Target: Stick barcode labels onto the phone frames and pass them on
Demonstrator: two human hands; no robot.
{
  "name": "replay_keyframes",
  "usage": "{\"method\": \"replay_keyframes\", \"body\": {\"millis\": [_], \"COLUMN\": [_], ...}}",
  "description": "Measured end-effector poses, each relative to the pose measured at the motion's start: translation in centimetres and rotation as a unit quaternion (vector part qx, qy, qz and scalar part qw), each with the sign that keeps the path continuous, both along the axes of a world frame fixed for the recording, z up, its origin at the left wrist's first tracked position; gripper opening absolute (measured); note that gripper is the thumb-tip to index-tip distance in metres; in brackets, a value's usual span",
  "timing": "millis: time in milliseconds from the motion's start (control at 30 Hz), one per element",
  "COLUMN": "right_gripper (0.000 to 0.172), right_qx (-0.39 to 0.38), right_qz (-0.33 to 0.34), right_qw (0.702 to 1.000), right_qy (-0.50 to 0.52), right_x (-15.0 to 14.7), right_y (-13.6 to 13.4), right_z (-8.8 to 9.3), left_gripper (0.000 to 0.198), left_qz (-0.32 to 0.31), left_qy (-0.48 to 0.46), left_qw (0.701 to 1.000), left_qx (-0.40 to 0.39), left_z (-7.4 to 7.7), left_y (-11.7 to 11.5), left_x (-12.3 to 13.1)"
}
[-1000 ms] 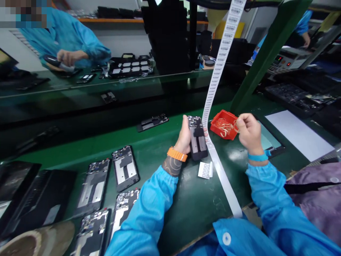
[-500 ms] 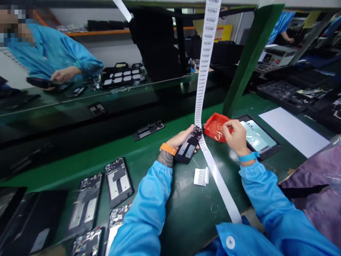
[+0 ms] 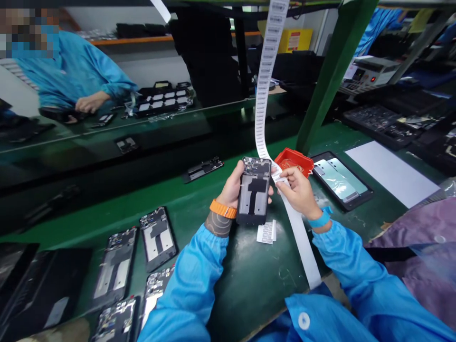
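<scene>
My left hand (image 3: 231, 187) is closed around an opened phone body (image 3: 255, 192), held upright with its circuit board and grey inner frame facing me. To its right, my right hand (image 3: 297, 192) pinches the long strip of barcode labels (image 3: 265, 80) at its edge. The strip hangs from above, bends beside the phone and runs down over the table edge. Just behind my right hand stands a red bin (image 3: 294, 159) holding small pale pieces. A small white printed sheet of labels (image 3: 266, 232) lies on the table below the phone.
Several opened phone bodies (image 3: 158, 237) lie at the left, and another phone body (image 3: 204, 169) lies farther back. At the right are a black tray with pale green panels (image 3: 340, 180) and a white sheet (image 3: 394, 173). A green post (image 3: 331, 76) rises behind the bin. A co-worker (image 3: 81, 71) sits across.
My right hand has moved left from the red bin to the label strip and taken hold of it. My left hand has turned the phone body more upright and toward me.
</scene>
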State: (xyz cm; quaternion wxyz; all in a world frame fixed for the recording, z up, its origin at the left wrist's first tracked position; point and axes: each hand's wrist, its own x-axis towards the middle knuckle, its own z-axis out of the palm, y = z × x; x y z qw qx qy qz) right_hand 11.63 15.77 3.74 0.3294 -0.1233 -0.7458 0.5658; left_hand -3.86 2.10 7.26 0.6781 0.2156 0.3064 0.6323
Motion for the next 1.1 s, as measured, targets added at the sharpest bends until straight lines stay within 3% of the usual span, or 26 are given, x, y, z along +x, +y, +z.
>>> {"method": "replay_keyframes", "body": {"millis": [133, 333, 500, 633, 833, 933, 1000, 1100], "right_gripper": [0.016, 0.017, 0.014, 0.015, 0.015, 0.014, 0.016, 0.022], "right_qx": [0.036, 0.073, 0.201, 0.29, 0.319, 0.248, 0.127, -0.058], "right_qz": [-0.07, -0.048, -0.093, -0.139, -0.178, -0.173, -0.171, -0.166], "right_qw": [0.997, 0.996, 0.974, 0.941, 0.92, 0.942, 0.97, 0.981], "right_qy": [0.015, 0.028, 0.054, 0.105, 0.144, 0.144, 0.118, 0.077], "right_x": [0.1, 0.4, 0.1, -0.2, -0.7, -0.4, 0.3, 0.9], "right_y": [0.1, 0.9, 1.2, 1.2, 0.2, 0.4, 0.8, 1.7], "right_z": [0.4, 1.1, 1.2, 1.4, 1.2, 1.3, 1.4, 1.2], "left_gripper": [0.081, 0.077, 0.068, 0.071, 0.066, 0.065, 0.063, 0.06], "left_qz": [-0.043, -0.031, -0.03, 0.018, 0.07, 0.063, 0.059, 0.09], "left_qy": [0.004, -0.021, -0.031, -0.017, -0.025, 0.006, 0.071, 0.143], "left_qw": [0.999, 0.999, 0.999, 0.997, 0.988, 0.987, 0.978, 0.961], "left_qx": [-0.013, 0.003, 0.012, -0.072, -0.138, -0.151, -0.187, -0.219], "left_z": [-0.3, 0.3, 0.7, 2.0, 3.3, 2.7, 2.2, 1.3], "left_y": [-0.2, -0.3, -0.4, -0.1, 0.0, 0.0, -0.3, -0.6], "left_x": [0.7, 0.8, 0.9, 1.4, 2.3, 2.1, 2.0, 1.7]}}
